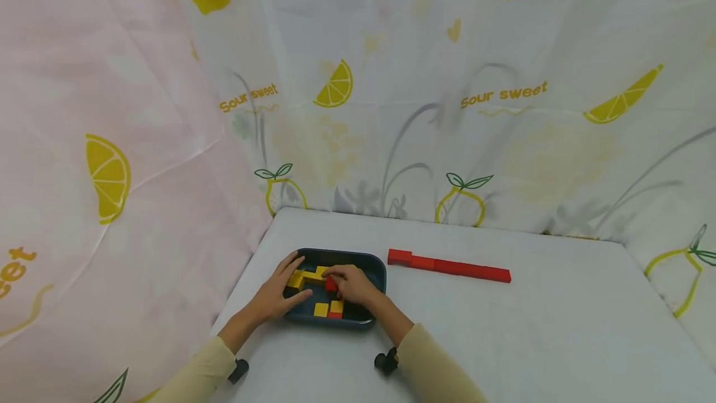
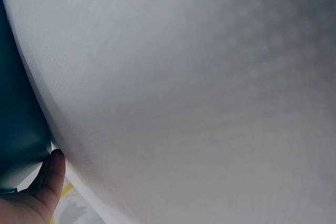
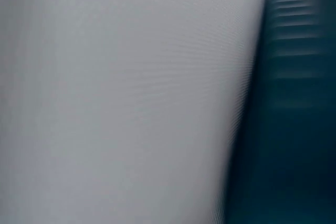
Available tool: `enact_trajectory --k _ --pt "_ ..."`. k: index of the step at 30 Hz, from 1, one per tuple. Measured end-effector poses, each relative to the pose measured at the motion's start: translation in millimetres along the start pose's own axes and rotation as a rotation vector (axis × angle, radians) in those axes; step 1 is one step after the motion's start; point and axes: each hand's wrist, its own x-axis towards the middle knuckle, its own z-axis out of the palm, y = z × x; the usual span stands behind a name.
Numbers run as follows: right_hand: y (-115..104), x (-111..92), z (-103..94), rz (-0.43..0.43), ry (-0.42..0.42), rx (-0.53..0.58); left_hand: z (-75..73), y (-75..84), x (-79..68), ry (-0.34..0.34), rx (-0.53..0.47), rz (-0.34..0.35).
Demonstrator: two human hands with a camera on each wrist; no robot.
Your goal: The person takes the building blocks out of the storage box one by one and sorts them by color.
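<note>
A dark blue tray (image 1: 358, 324) holds several yellow and red blocks. At its left end my left hand (image 1: 271, 297) reaches over the rim, thumb and fingers spread on either side of a yellow block (image 1: 294, 282). My right hand (image 1: 355, 285) comes in over the right side and pinches a red block (image 1: 331, 285), its index finger close to the row of yellow blocks (image 1: 313, 277). Near the front wall lie another yellow block (image 1: 321, 310) and a yellow-and-red pair (image 1: 335, 309). Both wrist views show mostly white cloth and the tray's outer wall (image 3: 299, 129).
A line of red blocks (image 1: 453, 266) lies on the white tabletop (image 1: 537, 328) to the right of the tray. Lemon-printed cloth (image 1: 391, 111) hangs behind the table and along its left side. A black wrist mount (image 1: 386, 362) shows at the right sleeve.
</note>
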Motion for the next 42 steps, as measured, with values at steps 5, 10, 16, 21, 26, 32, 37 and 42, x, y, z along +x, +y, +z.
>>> enact_trajectory --k 5,10,16,21,26,32,37,42 --pt "-0.6 -1.5 1.1 0.034 0.002 0.112 0.5 0.1 -1.7 0.001 -0.003 -0.002" --pt "-0.6 -1.3 1.5 0.021 -0.057 0.043 0.0 0.1 -1.8 0.005 -0.003 -0.001" --pt "0.5 -0.6 0.5 -0.015 -0.037 -0.147 0.5 -0.5 0.3 0.014 0.008 0.017" --pt "-1.4 -1.0 -0.8 0.021 0.031 -0.145 -0.1 -0.7 0.8 0.010 0.002 0.006" --pt "-3.9 -1.7 -0.7 0.028 0.050 -0.168 0.7 -2.1 0.9 0.004 0.004 0.004" --pt "-2.5 -5.1 2.5 0.046 0.025 -0.194 1.9 -1.7 -1.9 0.008 0.009 0.008" --pt "-0.8 -6.0 4.1 0.017 0.015 -0.215 2.6 -0.3 -4.6 0.007 0.005 0.007" --pt "-1.3 -3.2 1.2 -0.022 0.010 -0.225 -0.1 1.9 -2.1 0.014 -0.001 0.003"
